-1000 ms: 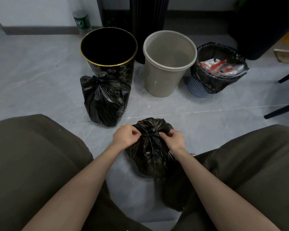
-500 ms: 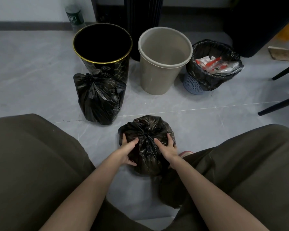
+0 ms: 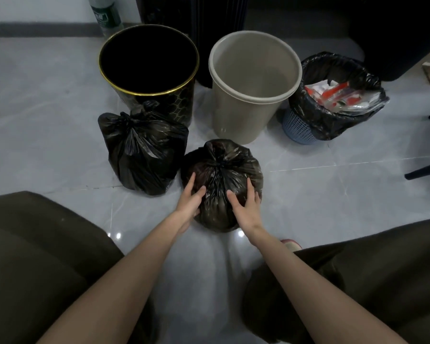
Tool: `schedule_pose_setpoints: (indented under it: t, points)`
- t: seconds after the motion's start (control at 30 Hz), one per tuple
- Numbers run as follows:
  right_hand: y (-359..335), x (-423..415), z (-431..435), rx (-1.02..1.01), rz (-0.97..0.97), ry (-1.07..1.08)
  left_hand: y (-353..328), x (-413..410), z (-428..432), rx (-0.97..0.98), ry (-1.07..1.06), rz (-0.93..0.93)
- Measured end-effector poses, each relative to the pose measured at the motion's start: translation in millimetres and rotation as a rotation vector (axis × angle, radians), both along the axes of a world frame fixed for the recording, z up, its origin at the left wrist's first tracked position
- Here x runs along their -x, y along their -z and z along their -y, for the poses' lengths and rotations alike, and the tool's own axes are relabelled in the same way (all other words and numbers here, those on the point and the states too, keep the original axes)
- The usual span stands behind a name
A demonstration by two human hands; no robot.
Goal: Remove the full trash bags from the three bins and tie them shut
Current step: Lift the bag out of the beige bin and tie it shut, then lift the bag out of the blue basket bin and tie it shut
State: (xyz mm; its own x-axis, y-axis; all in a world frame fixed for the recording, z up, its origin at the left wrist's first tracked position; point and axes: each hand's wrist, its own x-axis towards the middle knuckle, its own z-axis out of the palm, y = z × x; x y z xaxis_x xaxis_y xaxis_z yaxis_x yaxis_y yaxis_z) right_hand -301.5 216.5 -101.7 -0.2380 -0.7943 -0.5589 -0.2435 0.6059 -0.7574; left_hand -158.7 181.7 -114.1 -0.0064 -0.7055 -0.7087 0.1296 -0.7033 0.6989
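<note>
1. A person crouches over a grey tiled floor. The left hand and right hand lie flat, fingers spread, on either side of a small tied bag, cupping it and not pinching anything.
2. This bag sits on the floor just in front of an empty beige bin. A larger tied bag stands to its left, touching an empty black bin.
3. The third bag is in its blue basket at the right, open, with wrappers heaped to the rim.
4. Risk: the knot on the small bag looks short. Squeezing the sides could force air up and loosen it.
5. Risk: pushing the small bag forward could knock it into the beige bin or tip the tall bag beside it.
6. Risk: lifting the third bag carelessly could spill the heaped wrappers, or drag the light basket up with it, since the liner folds snugly over the rim.
7. Risk: the thin plastic could tear if pulled hard.
</note>
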Motion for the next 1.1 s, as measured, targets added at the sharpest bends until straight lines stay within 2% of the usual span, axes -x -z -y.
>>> schedule_pose_setpoints:
  t: [0.27,0.5,0.63,0.77,0.9,1.1]
  points:
    - [1.4,-2.2,53.4,0.079,0.049,-0.019,6.7,-1.5,56.2,0.176,0.055,0.147]
    - [-5.7,-9.9,76.4,-0.027,0.429,0.119,-3.6,-17.8,77.0,0.236,0.042,0.194]
    - [-17.6,-1.7,84.7,-0.079,0.456,0.092,-15.6,-22.0,76.8,0.293,0.118,0.301]
    - [-25.8,15.1,79.9,-0.072,0.219,-0.079,-33.4,-12.2,74.5,0.399,0.201,0.408]
    - [-45.0,38.0,86.2,0.110,-0.069,-0.142,-60.7,1.1,77.6,0.508,0.291,0.509]
    - [-75.3,89.9,114.8,0.329,-0.506,-0.213,-92.3,23.6,97.2,0.593,0.372,0.541]
